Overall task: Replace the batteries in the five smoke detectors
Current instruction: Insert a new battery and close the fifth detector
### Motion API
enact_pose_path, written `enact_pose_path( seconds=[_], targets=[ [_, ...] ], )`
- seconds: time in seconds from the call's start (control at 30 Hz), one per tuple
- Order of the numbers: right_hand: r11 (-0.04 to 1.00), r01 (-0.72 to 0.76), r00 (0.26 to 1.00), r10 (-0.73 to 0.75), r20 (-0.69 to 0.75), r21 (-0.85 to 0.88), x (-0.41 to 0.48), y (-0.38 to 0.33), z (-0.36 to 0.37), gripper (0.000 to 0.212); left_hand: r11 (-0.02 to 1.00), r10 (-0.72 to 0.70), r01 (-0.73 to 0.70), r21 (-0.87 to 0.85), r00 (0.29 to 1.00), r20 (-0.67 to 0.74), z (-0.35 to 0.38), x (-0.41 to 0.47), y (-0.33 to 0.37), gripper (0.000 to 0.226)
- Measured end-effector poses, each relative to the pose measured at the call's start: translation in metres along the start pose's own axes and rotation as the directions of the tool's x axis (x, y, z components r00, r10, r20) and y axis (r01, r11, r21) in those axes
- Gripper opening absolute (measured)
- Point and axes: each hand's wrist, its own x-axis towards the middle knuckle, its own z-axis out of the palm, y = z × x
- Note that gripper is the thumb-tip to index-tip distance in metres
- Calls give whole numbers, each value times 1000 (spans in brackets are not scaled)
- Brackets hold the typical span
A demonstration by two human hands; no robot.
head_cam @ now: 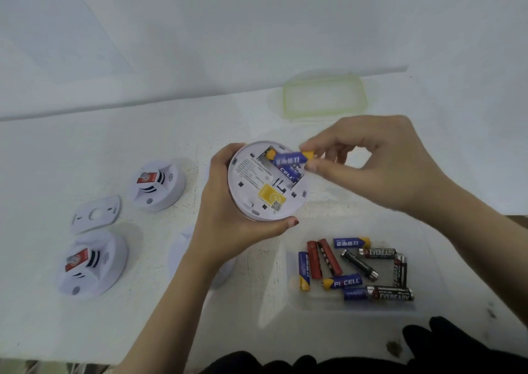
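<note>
Head view, centre frame: your left hand point(228, 202) grips the round white plastic smoke detector point(257, 190), back side up and tilted toward the camera, fingers behind its left edge, thumb curled on the lower rim. The battery bay is open at the detector's upper right. Your right hand point(380, 162) pinches a blue-and-yellow AA battery point(288, 158) by its right end between thumb and forefinger. The battery lies slanted across the bay, left end at the bay's upper corner. A second blue battery point(288, 172) sits in the bay just below it. A yellow sticker point(271, 196) is on the detector's back, lower middle.

Lower right of frame: a clear plastic box point(357, 230) on the white table point(200, 316) holds loose batteries point(343, 282), blue-and-yellow, red and black, jumbled. Upper right: a clear rectangular lid with green rim point(324, 96) lies flat on the table. Left of frame: two more white smoke detectors with red labels, one mid-left point(158, 185), one lower left point(91, 262), apart from each other. Between them lies a flat white mounting plate point(95, 215). Another white round piece point(178, 250) shows partly under your left forearm; can't tell what it is.
</note>
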Motion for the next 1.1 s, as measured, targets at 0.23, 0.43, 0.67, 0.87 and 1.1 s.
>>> enact_pose_path(
  seconds=[0.23, 0.43, 0.67, 0.87, 1.1],
  targets=[
    [942, 265, 964, -253, 83, -203, -11, -6, 20, 15, 999, 21, -23, -30, 999, -47, -12, -15, 8, 91],
    [937, 313, 942, -285, 178, -153, -8, -16, 32, 19, 999, 40, -41, -7, 998, -57, -26, -27, 17, 91],
    [916, -230, 875, 45, 483, 330, 12, -39, 47, 55, 996, 57, -64, -64, 993, -102, -54, -38, 20, 93],
    [779, -318, 905, 80, 417, 541, 17, -65, 83, 52, 999, 29, -32, -33, 995, -97, -92, -50, 16, 95],
    [737, -315, 915, 67, 398, 599, 32, -93, 136, 50, 1000, 13, -11, 21, 995, -95, -147, -67, 9, 91]
  ],
)
